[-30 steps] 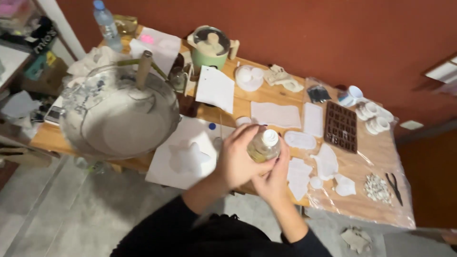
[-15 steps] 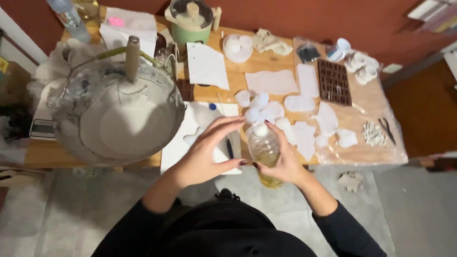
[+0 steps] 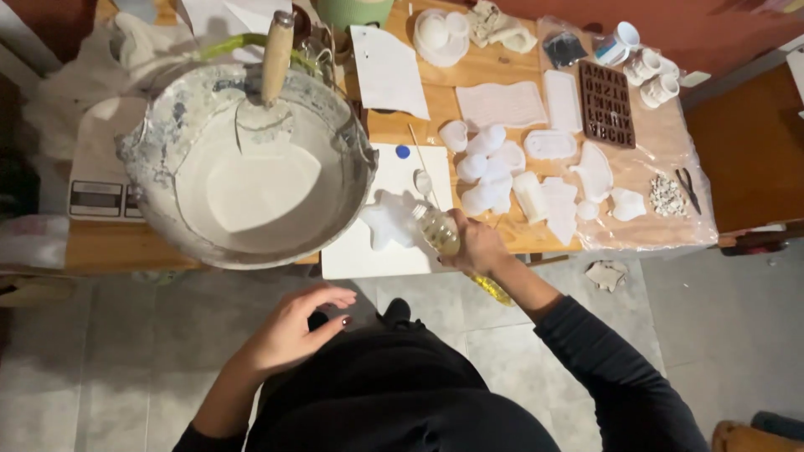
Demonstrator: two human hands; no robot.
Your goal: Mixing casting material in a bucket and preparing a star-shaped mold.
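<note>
Head view: right hand is closed around a small clear bottle of yellowish liquid, tilted with its neck pointing toward a white star-shaped mould. That mould lies on a white board at the near edge of the desk. Left hand hangs over the floor, below the desk edge, fingers loosely spread, holding nothing and touching nothing. Left of the board sits a large metal bowl filled with white paste; a wooden-handled spatula stands in it against the far wall. Right of the bottle, several white moulds lie grouped on the desk. Farther right rests a brown letter mould, with white cups just beyond it.
</note>
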